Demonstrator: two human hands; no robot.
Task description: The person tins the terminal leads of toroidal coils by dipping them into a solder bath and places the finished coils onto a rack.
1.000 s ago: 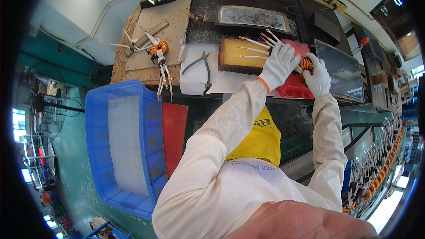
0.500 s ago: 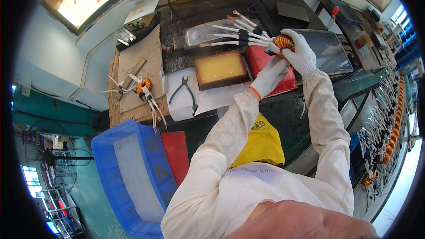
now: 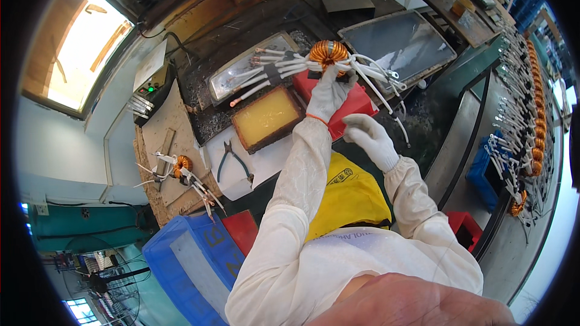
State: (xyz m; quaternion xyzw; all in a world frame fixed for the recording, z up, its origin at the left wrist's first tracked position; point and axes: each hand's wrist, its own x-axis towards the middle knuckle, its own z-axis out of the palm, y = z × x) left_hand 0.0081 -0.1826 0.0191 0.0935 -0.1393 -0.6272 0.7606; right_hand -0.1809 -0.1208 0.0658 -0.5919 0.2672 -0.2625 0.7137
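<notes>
My left hand (image 3: 328,95), white-gloved with an orange band at the wrist, grips a copper toroidal coil (image 3: 329,52) from below. White-sleeved leads spread from both sides of the coil; black wraps bundle those on the left, which end in bare copper tips. Ring lugs show on some right-hand leads (image 3: 386,74). Below and right of the coil, my right hand (image 3: 373,140), also gloved, is apart from it with its fingers loosely stretched and nothing visible in them. A red bin (image 3: 353,107) sits under the coil, partly hidden by my left hand.
Left of the bin lies a yellow block in a brown tray (image 3: 243,139), near dark-handled cutting pliers (image 3: 225,160). Another coil (image 3: 182,165) rests on the board. Metal trays (image 3: 220,87) stand behind. A blue crate (image 3: 175,259) is at lower left; a row of coils (image 3: 536,121) lines the right.
My right hand has let go of the coil and drawn back toward my body. The left hand still holds the coil, now turned with lug-ended leads showing on its right. The view has swung right.
</notes>
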